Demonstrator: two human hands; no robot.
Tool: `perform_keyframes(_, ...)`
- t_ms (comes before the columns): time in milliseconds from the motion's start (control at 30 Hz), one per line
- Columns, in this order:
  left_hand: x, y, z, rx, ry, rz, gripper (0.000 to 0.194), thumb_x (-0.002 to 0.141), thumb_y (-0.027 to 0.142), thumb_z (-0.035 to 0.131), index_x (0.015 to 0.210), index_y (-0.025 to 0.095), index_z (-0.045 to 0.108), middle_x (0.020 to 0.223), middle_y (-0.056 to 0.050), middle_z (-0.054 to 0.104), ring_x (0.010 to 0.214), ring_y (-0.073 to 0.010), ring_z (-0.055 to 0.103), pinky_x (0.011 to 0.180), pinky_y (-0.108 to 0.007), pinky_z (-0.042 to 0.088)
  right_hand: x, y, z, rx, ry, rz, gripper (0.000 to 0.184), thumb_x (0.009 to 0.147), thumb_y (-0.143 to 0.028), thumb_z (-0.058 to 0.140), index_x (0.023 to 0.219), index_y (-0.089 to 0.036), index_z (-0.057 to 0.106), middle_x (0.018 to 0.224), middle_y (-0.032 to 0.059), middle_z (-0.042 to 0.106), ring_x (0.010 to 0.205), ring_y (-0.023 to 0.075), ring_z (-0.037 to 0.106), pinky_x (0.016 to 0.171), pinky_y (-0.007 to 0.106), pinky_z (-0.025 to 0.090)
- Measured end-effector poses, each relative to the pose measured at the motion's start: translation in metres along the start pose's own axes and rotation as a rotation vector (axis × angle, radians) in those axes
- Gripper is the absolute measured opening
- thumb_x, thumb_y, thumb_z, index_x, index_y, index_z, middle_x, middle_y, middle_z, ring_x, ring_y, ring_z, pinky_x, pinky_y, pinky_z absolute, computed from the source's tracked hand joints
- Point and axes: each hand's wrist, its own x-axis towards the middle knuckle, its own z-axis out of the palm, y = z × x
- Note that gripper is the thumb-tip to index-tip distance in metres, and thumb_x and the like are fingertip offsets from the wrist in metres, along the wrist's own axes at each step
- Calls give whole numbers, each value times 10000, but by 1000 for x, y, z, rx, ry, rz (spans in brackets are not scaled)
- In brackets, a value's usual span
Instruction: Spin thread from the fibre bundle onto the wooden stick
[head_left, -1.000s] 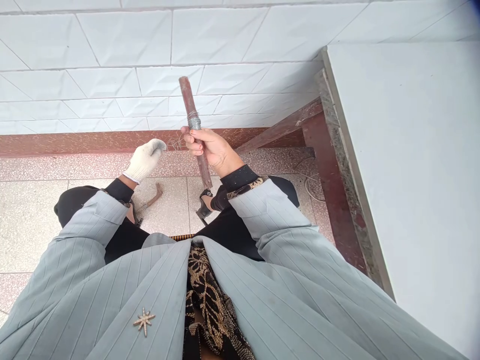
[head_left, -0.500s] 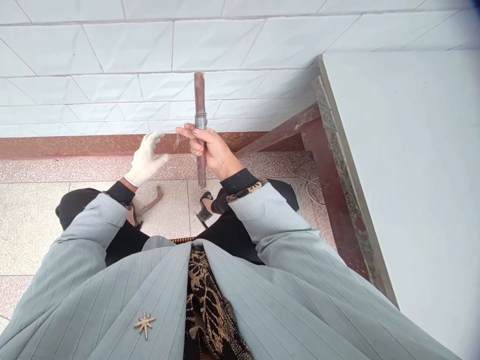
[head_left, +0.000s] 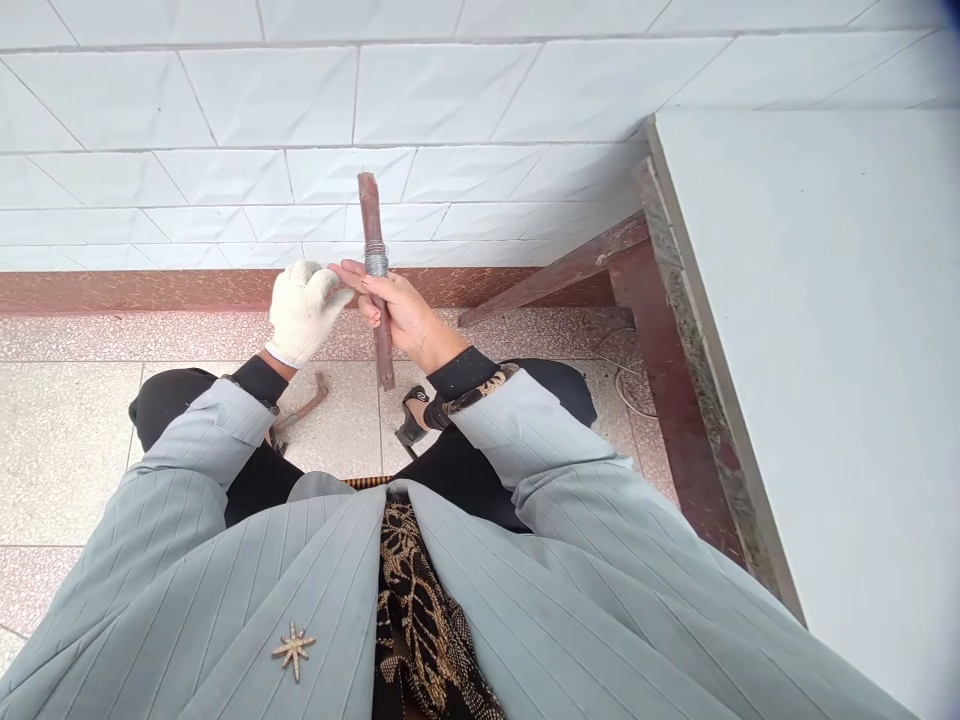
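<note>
My bare right hand (head_left: pixel 401 315) grips a reddish-brown stick (head_left: pixel 370 208), which stands nearly upright and leans a little to the left at its top. Silvery thin wire (head_left: pixel 376 258) is wound round the stick's middle, just above my thumb. Close on the left, my left hand (head_left: pixel 304 308) in a white knitted glove has its fingers curled in a pinch at the right hand's fingertips. Whatever lies inside that pinch is hidden by the glove.
A white-topped table (head_left: pixel 840 330) with reddish-brown legs stands at my right. Ahead rises a white tiled wall (head_left: pixel 450 95). On the speckled floor (head_left: pixel 67 430) a brown curved handle (head_left: pixel 307 400) lies by my left foot, and a pale cable (head_left: pixel 634 395) loops near the table leg.
My left hand has moved right and closed its fingers beside my right fingertips. The stick, with my right hand, has shifted left and down, tilting slightly; the loose wire ends are now out of sight.
</note>
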Motion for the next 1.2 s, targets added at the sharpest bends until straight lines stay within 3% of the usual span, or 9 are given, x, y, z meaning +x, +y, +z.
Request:
perform_keyframes(233, 4, 3, -6, 8, 3, 21, 96, 960, 322, 600, 1007, 240, 620, 1092, -102, 656, 1103, -286, 603, 983, -453, 455, 2, 5, 5, -39, -20, 6, 346, 927, -334, 709, 1214, -149, 648, 560, -89, 510, 451, 58, 408, 436, 191, 345)
perform_keyframes(367, 9, 2, -7, -74, -67, 0, 53, 926, 278, 620, 930, 225, 615, 1038, -91, 668, 1033, -262, 627, 945, -431, 488, 4, 7, 2, -64, -10, 33, 297, 915, -300, 723, 1157, -146, 646, 554, -87, 506, 447, 61, 407, 424, 194, 341)
perform_keyframes(500, 11, -3, -4, -428, -68, -224, 68, 925, 254, 597, 877, 208, 585, 963, -56, 674, 884, -182, 639, 818, -344, 529, 6, 5, -3, -38, 94, 3, 281, 907, -271, 713, 1157, -185, 620, 881, -10, 732, 482, 47, 396, 433, 201, 371)
perform_keyframes(567, 11, -4, -2, -700, -55, -386, 93, 940, 261, 579, 865, 207, 567, 911, -40, 676, 798, -145, 634, 725, -291, 522, 9, 3, -6, 4, 180, -11, 255, 924, -258, 677, 1159, -207, 594, 1073, 7, 750, 498, 37, 396, 458, 197, 398)
perform_keyframes(700, 8, 0, -4, -1119, -36, -632, 172, 932, 295, 627, 821, 224, 517, 814, -11, 661, 648, -103, 595, 572, -242, 448, 20, 1, -20, 45, 380, -26, 155, 946, -224, 617, 1081, -220, 542, 954, -23, 699, 503, 36, 426, 473, 183, 407)
perform_keyframes(833, 7, -4, -14, -1286, 5, -758, 217, 945, 275, 620, 787, 242, 475, 615, 56, 525, 511, -95, 485, 502, -249, 377, 25, -4, -40, -355, 398, 85, 143, 889, -195, 670, 950, -202, 541, 692, -29, 566, 511, 88, 501, 466, 221, 397)
perform_keyframes(1000, 10, -23, -29, -1349, 166, -817, 67, 939, 237, 633, 892, 246, 588, 503, 90, 376, 512, -99, 509, 570, -248, 435, 18, -15, -58, -1305, 266, 41, 103, 819, -166, 704, 917, -158, 674, 836, 85, 693, 720, 189, 607, 682, 318, 460)
perform_keyframes(1133, 12, -46, -42, -1428, 164, -878, 50, 963, 241, 623, 924, 245, 591, 543, 77, 415, 565, -96, 553, 646, -263, 482, 16, -20, -65, -1469, 298, 59, 213, 897, -231, 632, 1069, -144, 721, 987, 136, 733, 880, 252, 657, 782, 353, 472)
perform_keyframes(1200, 14, -64, -53, -1452, 231, -936, 120, 994, 187, 554, 884, 235, 557, 555, 72, 402, 544, -80, 503, 656, -264, 480, 16, -22, -71, -1509, 368, 63, 258, 912, -219, 613, 1128, -125, 719, 1036, 166, 735, 937, 273, 671, 818, 364, 480)
